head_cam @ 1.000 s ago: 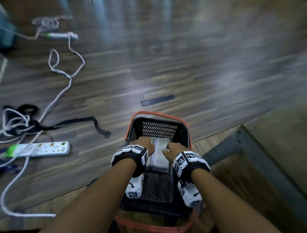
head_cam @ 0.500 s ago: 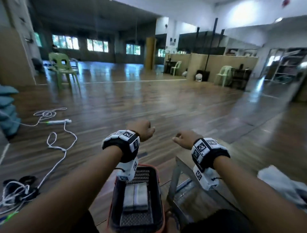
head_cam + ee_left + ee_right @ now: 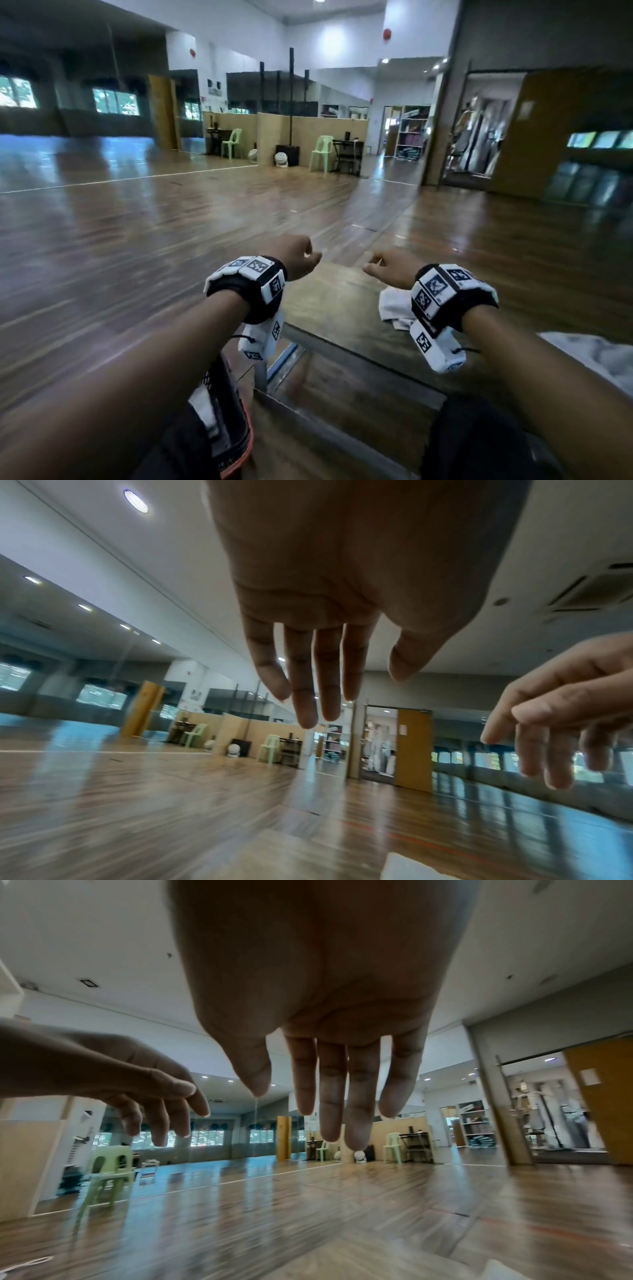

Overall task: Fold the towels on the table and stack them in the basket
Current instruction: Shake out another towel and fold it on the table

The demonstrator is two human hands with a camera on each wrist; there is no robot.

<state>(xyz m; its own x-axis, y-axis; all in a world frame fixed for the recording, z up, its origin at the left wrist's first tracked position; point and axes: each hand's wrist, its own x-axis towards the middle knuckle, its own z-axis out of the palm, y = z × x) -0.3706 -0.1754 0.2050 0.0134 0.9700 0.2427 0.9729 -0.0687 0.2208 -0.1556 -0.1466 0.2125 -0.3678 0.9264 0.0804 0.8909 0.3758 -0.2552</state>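
Note:
Both my hands hover empty in the air above the wooden table (image 3: 329, 308). My left hand (image 3: 298, 255) hangs with relaxed fingers (image 3: 306, 696) over the table's left end. My right hand (image 3: 390, 267) is beside it with loose straight fingers (image 3: 342, 1110). A crumpled white towel (image 3: 394, 308) lies on the table just under my right wrist. Another white towel (image 3: 596, 359) lies at the right edge. The black basket with an orange rim (image 3: 236, 442) stands on the floor at the lower left, with a folded towel (image 3: 202, 407) inside, mostly hidden by my left arm.
The table has a metal frame (image 3: 342, 356) along its near edge. Wide wooden floor (image 3: 137, 257) stretches ahead. Green plastic chairs (image 3: 322, 152), small fans and partitions stand far off at the back wall.
Both hands have left the folded towel in the basket and risen up and to the right, over the table. My view has lifted from the basket toward the room.

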